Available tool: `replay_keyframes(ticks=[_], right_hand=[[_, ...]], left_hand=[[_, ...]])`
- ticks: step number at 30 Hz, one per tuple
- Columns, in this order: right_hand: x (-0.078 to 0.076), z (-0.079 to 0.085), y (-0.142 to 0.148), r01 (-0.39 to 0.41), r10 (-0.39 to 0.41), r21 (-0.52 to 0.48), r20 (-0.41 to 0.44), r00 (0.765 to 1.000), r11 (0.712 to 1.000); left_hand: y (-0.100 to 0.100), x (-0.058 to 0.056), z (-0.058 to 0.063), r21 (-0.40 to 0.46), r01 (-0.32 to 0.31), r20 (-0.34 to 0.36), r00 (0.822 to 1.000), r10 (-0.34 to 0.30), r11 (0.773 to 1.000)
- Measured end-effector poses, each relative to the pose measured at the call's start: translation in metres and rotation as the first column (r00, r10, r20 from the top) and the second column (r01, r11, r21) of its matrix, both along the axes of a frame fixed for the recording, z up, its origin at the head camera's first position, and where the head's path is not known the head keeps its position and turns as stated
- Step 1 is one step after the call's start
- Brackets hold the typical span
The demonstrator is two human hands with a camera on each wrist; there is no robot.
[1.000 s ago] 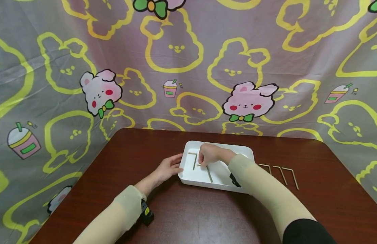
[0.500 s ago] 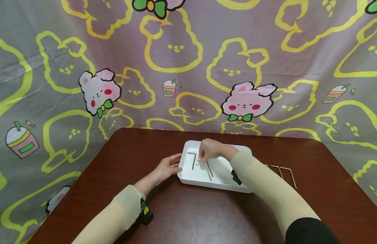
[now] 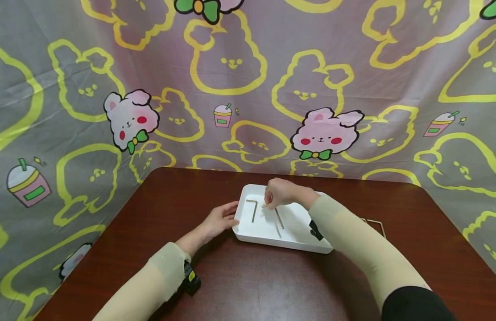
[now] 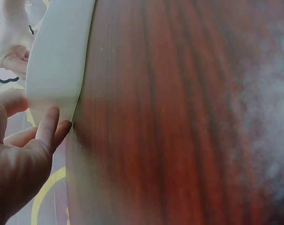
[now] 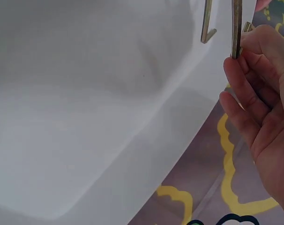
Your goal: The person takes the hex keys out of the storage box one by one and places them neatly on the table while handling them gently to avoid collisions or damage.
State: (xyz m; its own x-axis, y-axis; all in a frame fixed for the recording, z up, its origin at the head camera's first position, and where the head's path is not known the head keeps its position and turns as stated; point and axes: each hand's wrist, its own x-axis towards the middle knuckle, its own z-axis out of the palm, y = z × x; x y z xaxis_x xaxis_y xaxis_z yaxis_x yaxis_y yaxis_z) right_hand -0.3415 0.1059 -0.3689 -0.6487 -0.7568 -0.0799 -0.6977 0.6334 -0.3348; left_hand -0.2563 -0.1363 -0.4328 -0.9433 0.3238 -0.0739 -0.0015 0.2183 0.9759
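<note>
A shallow white tray [image 3: 288, 244] rests on the table. My right hand [image 3: 281, 192] is over its back half and pinches a brass-coloured hex key [image 5: 236, 28] near the bend between thumb and fingers. The key's long arm [image 3: 280, 219] points toward me, above a faint reflection on the tray floor. Left of it, a second hex key [image 3: 254, 212] lies flat in the tray, its short arm at the far end. My left hand [image 3: 217, 220] touches the tray's left end with fairly straight fingers; in the left wrist view, its fingertips [image 4: 49, 115] meet the outer wall.
To the right of the tray, more hex keys [image 3: 382, 228] lie on the dark brown table [image 3: 248, 285], partly hidden by the right forearm. A patterned curtain [image 3: 256, 102] hangs behind and along the sides of the table.
My right hand has risen and shifted slightly back and right with the hex key, whose long arm has come up off the tray floor. The left hand has kept its place at the tray.
</note>
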Motion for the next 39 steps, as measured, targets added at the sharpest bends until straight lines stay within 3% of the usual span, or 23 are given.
replay_keyframes(ticks=[11,18,23,34,39], right_hand=[[0.007,0.019,0.017,-0.027,0.026,-0.031,-0.035,0.999,0.999],[0.009,0.034,0.034,0.048,-0.048,-0.03,-0.006,0.999,0.998],[0.013,0.044,0.049,0.056,-0.058,-0.076,-0.021,0.998,0.996],[0.021,0.053,0.086,0.028,-0.039,-0.121,-0.088,0.995,0.992],[0.028,0.055,0.104,0.052,-0.064,-0.128,-0.094,0.994,0.99]], left_hand=[[0.001,0.0,0.0,0.001,-0.002,-0.002,1.0,0.002,1.0],[0.0,0.0,-0.002,-0.01,0.002,-0.006,1.0,-0.002,1.0],[0.001,0.0,-0.001,-0.016,-0.01,-0.005,1.0,0.01,1.0],[0.001,0.0,-0.001,0.01,0.013,-0.018,1.0,-0.013,1.0],[-0.001,0.001,-0.001,0.012,0.037,-0.055,0.998,-0.036,0.999]])
